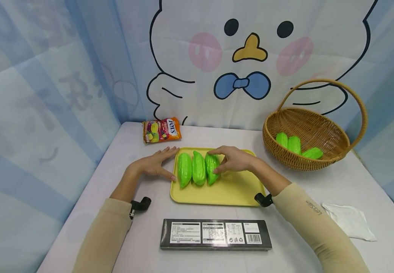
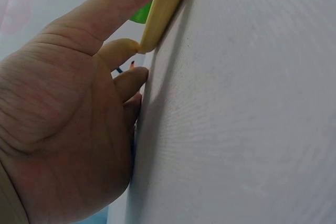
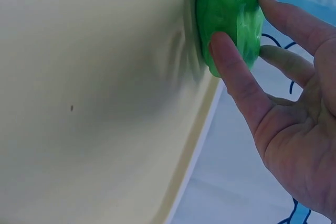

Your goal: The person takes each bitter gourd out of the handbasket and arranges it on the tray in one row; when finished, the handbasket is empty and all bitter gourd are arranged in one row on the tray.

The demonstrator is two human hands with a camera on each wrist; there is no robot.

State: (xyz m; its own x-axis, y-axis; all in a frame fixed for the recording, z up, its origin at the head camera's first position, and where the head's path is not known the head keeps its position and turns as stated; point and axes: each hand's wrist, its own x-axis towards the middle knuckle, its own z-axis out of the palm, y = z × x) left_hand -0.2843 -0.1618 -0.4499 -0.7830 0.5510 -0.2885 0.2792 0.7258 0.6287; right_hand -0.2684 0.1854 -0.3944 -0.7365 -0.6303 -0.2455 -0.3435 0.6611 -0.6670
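Note:
Three bright green toy vegetables, long and ridged like bitter melons, lie side by side on a yellow tray (image 1: 217,195). The left one (image 1: 184,169) and the middle one (image 1: 198,168) are untouched. My right hand (image 1: 236,159) pinches the rightmost toy bitter melon (image 3: 226,14) between thumb and fingertips, and it still sits at the tray's surface. My left hand (image 1: 154,163) is spread at the tray's left edge. In the left wrist view its thumb and a fingertip touch the tray rim (image 2: 165,11), with the fingers fairly straight.
A wicker basket (image 1: 302,161) with a tall handle stands at the back right, holding several similar green toys (image 1: 294,144). A candy bag (image 1: 162,130) lies at the back left. A black labelled box (image 1: 215,235) lies before the tray, and a white cloth (image 1: 348,221) at the right.

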